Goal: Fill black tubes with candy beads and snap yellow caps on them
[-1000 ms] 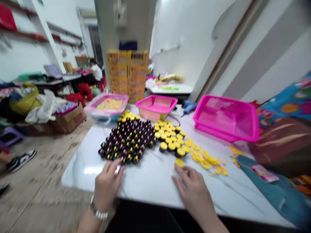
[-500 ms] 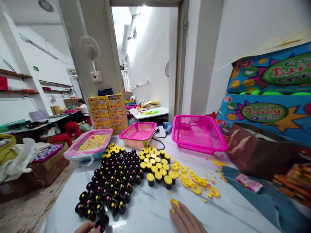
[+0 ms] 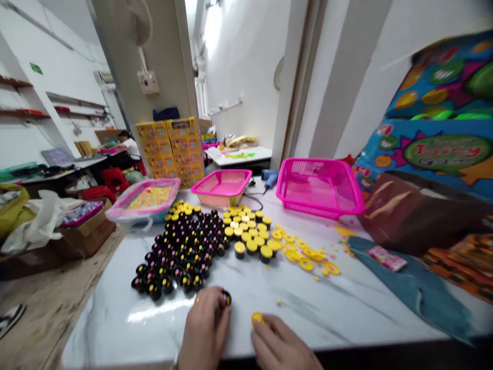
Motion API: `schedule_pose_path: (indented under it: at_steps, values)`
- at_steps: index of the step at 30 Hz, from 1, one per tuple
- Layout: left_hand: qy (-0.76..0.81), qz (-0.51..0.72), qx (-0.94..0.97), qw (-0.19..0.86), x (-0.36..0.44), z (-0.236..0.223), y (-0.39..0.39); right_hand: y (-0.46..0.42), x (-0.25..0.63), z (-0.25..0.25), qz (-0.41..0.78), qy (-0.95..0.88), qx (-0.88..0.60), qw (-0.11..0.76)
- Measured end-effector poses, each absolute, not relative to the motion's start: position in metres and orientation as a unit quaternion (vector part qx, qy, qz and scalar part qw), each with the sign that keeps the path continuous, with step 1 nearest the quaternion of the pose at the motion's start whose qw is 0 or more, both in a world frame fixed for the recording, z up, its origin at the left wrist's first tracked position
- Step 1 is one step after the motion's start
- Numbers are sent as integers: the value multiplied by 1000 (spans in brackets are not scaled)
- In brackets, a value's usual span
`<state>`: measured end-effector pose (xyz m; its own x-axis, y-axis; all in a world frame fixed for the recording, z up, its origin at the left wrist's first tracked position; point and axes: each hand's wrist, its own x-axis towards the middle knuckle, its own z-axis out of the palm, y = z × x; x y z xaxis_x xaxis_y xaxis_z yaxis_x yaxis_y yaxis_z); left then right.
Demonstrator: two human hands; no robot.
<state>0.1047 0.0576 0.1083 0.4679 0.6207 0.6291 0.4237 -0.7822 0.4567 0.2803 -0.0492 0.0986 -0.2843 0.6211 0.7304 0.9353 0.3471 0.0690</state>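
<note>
My left hand (image 3: 206, 321) is closed around a small black cup (image 3: 226, 298) with pink candy showing at its mouth. To its right, my right hand (image 3: 281, 341) pinches a round yellow cap (image 3: 257, 318); cup and cap are apart. Beyond my left hand stand many open black cups (image 3: 185, 252) holding coloured candy pieces. Farther right, a group of black cups with yellow caps (image 3: 252, 245) stands upright. Loose yellow caps and rings (image 3: 306, 263) lie scattered to the right of them.
Behind the cups are a plastic-lined tub of coloured candies (image 3: 148, 198), a small pink basket (image 3: 221, 185) and a larger pink basket (image 3: 319, 187). A blue heat gun (image 3: 270, 177) lies between the baskets. Blue gum boxes (image 3: 435, 149) and a blue cloth (image 3: 408, 288) occupy the right side.
My left hand has brought a black cup rightward from the front of the open cups. My right hand, with the yellow cap, has shifted left towards it. The view has tilted down.
</note>
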Motion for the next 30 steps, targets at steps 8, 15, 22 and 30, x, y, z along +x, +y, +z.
schedule_pose_path:
  at_steps: [8,15,22,30]
  values:
    - [364,336,832,250,97,123,52,-60,270,127,93,-757,-504,405]
    - [332,325,846,262,96,130,49,-13,267,139,436,-451,-589,509]
    - [331,321,843,277,95,126,50,13,262,139,543,-344,-581,500]
    - [367,248,808,388,96,144,46,11,257,139,530,-343,-583,512]
